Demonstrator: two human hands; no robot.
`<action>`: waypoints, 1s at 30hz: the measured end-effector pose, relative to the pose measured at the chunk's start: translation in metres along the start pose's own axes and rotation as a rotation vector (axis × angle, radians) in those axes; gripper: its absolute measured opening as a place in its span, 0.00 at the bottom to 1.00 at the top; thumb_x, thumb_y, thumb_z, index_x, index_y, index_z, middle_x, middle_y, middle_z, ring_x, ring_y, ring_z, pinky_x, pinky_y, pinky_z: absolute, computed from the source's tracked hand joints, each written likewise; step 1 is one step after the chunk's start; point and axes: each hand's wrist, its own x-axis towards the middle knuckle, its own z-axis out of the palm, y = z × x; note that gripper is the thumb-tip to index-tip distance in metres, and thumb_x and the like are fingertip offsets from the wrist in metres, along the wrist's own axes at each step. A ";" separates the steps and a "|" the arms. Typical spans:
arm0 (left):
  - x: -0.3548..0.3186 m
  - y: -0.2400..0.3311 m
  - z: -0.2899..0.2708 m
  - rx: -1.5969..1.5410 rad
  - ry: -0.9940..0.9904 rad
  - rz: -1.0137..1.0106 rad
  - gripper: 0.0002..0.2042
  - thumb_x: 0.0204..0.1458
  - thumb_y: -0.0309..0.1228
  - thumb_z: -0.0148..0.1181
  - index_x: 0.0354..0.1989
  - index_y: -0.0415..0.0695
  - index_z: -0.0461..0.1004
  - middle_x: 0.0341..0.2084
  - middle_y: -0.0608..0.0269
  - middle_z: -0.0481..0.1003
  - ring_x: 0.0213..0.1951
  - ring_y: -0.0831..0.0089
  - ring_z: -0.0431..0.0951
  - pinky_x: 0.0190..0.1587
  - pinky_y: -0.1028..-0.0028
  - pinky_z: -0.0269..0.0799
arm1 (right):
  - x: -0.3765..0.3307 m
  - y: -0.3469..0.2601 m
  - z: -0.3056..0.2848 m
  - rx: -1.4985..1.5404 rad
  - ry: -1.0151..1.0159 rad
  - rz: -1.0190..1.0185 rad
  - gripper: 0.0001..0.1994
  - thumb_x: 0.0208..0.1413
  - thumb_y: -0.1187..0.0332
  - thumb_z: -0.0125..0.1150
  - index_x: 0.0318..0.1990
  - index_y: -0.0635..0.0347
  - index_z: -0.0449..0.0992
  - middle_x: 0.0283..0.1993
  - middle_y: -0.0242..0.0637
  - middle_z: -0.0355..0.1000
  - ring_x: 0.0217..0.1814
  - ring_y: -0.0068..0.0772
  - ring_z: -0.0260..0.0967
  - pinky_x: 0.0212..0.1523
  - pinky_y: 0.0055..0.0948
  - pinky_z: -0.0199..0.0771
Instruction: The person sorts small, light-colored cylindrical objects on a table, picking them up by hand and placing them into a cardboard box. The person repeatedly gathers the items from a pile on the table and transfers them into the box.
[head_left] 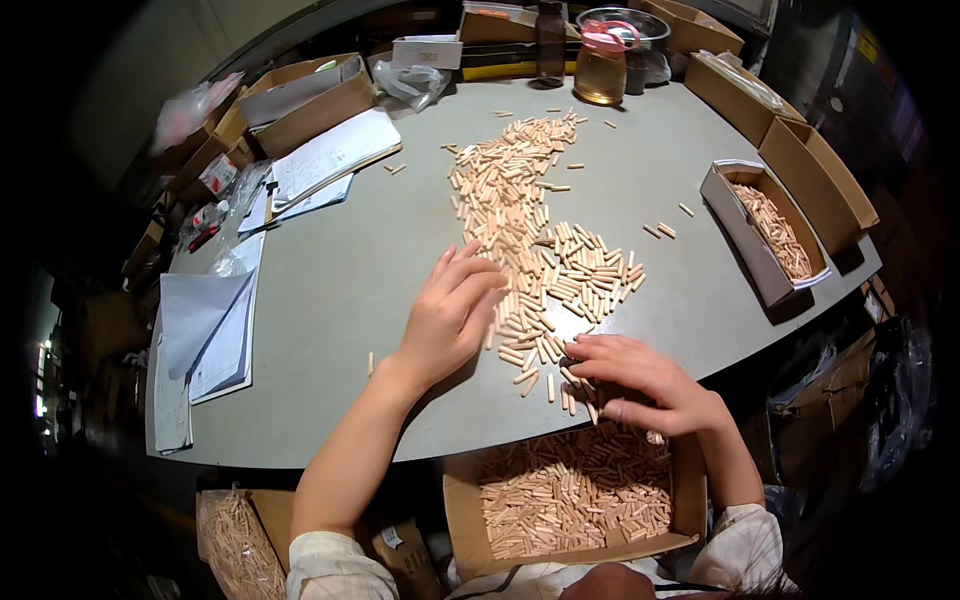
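Many short wooden dowel pins lie in a long heap down the middle of the grey table. My left hand rests against the left side of the heap, fingers stretched out over the pins. At the table's front edge, my right hand is spread with its palm down, fingers touching loose dowels beside it. Below that edge a cardboard box full of the same pins sits at my lap, partly under my right hand. Neither hand is closed around a pin that I can see.
A narrow box of dowels stands at the right edge. Papers and a clipboard lie on the left. Along the back are a pink-lidded jug, a dark bottle and cardboard boxes. A bag of pins sits lower left.
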 end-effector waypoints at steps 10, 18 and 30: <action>-0.003 -0.006 0.001 -0.051 0.022 -0.032 0.06 0.64 0.23 0.61 0.46 0.40 0.82 0.47 0.54 0.83 0.64 0.47 0.77 0.73 0.50 0.63 | -0.023 0.016 -0.010 0.915 0.207 0.188 0.16 0.58 0.69 0.68 0.50 0.72 0.85 0.54 0.48 0.84 0.59 0.41 0.80 0.65 0.41 0.76; -0.008 -0.005 0.002 -0.052 0.067 -0.149 0.13 0.67 0.27 0.59 0.57 0.36 0.75 0.56 0.44 0.78 0.68 0.43 0.71 0.66 0.57 0.70 | 0.018 0.095 -0.091 0.154 0.657 0.473 0.24 0.76 0.57 0.53 0.68 0.65 0.72 0.73 0.44 0.68 0.76 0.33 0.63 0.73 0.32 0.61; -0.007 -0.005 0.000 -0.113 0.034 -0.302 0.15 0.70 0.31 0.55 0.59 0.37 0.74 0.60 0.44 0.77 0.72 0.44 0.68 0.70 0.57 0.65 | 0.027 0.098 -0.086 0.392 0.652 0.247 0.26 0.79 0.49 0.46 0.64 0.64 0.75 0.65 0.47 0.76 0.72 0.42 0.72 0.76 0.40 0.66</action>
